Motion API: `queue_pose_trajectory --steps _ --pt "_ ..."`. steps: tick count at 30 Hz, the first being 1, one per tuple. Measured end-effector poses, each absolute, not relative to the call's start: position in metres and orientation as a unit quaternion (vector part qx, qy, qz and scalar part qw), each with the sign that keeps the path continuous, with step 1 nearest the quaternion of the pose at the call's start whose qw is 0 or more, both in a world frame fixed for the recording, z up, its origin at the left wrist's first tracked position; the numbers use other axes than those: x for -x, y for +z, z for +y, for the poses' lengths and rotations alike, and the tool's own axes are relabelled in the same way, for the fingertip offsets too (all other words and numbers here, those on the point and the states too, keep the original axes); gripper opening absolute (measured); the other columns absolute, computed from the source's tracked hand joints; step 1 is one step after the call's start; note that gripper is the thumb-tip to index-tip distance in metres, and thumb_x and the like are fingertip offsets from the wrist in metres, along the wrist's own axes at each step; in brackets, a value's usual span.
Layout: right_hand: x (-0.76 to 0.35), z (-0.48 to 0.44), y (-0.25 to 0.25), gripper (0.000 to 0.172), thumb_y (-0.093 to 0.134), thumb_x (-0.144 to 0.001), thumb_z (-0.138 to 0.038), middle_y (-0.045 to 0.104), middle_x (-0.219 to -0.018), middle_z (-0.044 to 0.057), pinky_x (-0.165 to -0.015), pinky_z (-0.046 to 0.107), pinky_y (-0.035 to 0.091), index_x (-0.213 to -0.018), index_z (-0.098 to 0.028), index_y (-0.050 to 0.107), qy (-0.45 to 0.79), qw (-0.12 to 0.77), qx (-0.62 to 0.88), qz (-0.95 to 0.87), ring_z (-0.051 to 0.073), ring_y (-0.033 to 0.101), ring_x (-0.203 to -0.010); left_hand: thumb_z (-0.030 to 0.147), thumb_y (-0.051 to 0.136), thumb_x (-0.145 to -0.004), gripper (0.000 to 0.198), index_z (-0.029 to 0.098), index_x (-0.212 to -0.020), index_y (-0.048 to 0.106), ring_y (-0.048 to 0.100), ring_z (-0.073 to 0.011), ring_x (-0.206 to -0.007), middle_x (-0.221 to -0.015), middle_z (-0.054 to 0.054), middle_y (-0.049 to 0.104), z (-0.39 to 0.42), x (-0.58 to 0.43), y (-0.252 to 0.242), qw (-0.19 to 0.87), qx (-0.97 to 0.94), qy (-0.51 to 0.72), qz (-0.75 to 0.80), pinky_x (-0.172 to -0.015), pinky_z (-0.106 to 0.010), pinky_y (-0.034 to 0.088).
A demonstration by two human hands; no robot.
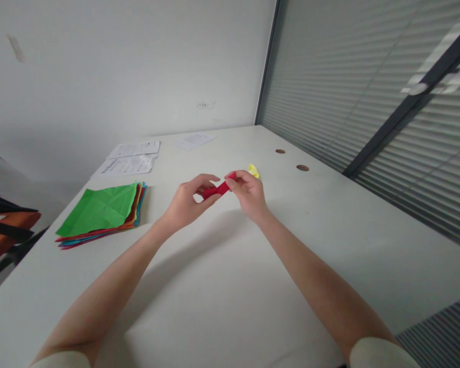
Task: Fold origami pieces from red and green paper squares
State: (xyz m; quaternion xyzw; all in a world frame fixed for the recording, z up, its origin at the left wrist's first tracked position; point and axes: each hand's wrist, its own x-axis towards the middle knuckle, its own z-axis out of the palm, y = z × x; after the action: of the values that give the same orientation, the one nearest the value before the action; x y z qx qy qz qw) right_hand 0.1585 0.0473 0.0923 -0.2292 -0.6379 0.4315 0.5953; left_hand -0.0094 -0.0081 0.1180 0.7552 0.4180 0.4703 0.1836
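A folded piece of red paper (pixel 223 188) is held up above the white table between my two hands. Its left end lies between the thumb and fingers of my left hand (pixel 189 201), which is closed on it. My right hand (pixel 250 193) pinches the upper right end between thumb and fingertips. Parts of the paper are hidden by the fingers. Just behind my right hand lies a small crumpled or folded yellow piece (pixel 254 170), partly covered by that hand.
A stack of coloured sheets with a green sheet (pixel 101 207) on top lies at the left. Printed papers (pixel 132 157) and another printed sheet (pixel 194 141) lie farther back. Two round holes (pixel 302 167) pierce the table (pixel 230 296) near the blinds. An orange chair (pixel 7 232) stands left.
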Motion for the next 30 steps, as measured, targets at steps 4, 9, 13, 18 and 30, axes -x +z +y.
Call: queue_pose_trajectory --steps 4,9,13,18,30 --pt "-0.162 0.052 0.092 0.028 0.071 -0.078 -0.045 0.058 -0.073 -0.003 -0.060 0.026 0.048 -0.093 -0.024 0.060 0.447 0.620 0.238 -0.599 0.011 0.055 -0.063 0.027 0.071 -0.077 0.034 0.020 -0.107 0.057 0.066 -0.0136 -0.077 -0.094 -0.003 0.069 -0.006 0.011 0.112 0.147 -0.776 0.457 0.409 -0.073 -0.028 0.056" --pt "-0.181 0.053 0.104 0.025 0.074 -0.076 -0.037 0.063 -0.081 -0.001 -0.070 0.028 0.051 -0.094 -0.024 0.064 0.391 0.548 0.197 -0.713 0.012 0.059 -0.072 0.030 0.069 -0.081 0.027 0.020 -0.103 0.059 0.068 -0.0144 -0.074 -0.089 -0.003 0.069 -0.002 0.019 0.113 0.147 -0.771 0.455 0.420 -0.068 -0.026 0.055" --pt "-0.191 0.056 0.109 0.022 0.075 -0.074 -0.039 0.063 -0.071 0.000 -0.061 0.028 0.051 -0.075 -0.019 0.065 0.370 0.511 0.243 -0.737 0.012 0.058 -0.062 0.034 0.076 -0.073 0.027 0.018 -0.090 0.063 0.069 -0.0163 -0.070 -0.082 -0.003 0.069 0.000 0.030 0.120 0.156 -0.753 0.474 0.429 -0.065 -0.026 0.055" --pt "-0.194 0.059 0.113 0.030 0.077 -0.069 -0.046 0.063 -0.064 -0.001 -0.054 0.028 0.051 -0.070 -0.019 0.064 0.395 0.538 0.280 -0.690 0.011 0.056 -0.053 0.037 0.076 -0.071 0.025 0.014 -0.067 0.066 0.067 -0.0168 -0.061 -0.068 -0.006 0.069 0.000 0.035 0.130 0.226 -0.706 0.507 0.440 -0.059 -0.026 0.053" --pt "-0.202 0.063 0.111 0.033 0.082 -0.063 -0.046 0.063 -0.058 0.000 -0.051 0.028 0.050 -0.065 -0.017 0.065 0.410 0.537 0.298 -0.674 0.012 0.057 -0.050 0.036 0.082 -0.065 0.029 0.014 -0.072 0.064 0.070 -0.0186 -0.060 -0.063 -0.005 0.070 0.008 0.037 0.122 0.304 -0.643 0.551 0.437 -0.057 -0.027 0.055"
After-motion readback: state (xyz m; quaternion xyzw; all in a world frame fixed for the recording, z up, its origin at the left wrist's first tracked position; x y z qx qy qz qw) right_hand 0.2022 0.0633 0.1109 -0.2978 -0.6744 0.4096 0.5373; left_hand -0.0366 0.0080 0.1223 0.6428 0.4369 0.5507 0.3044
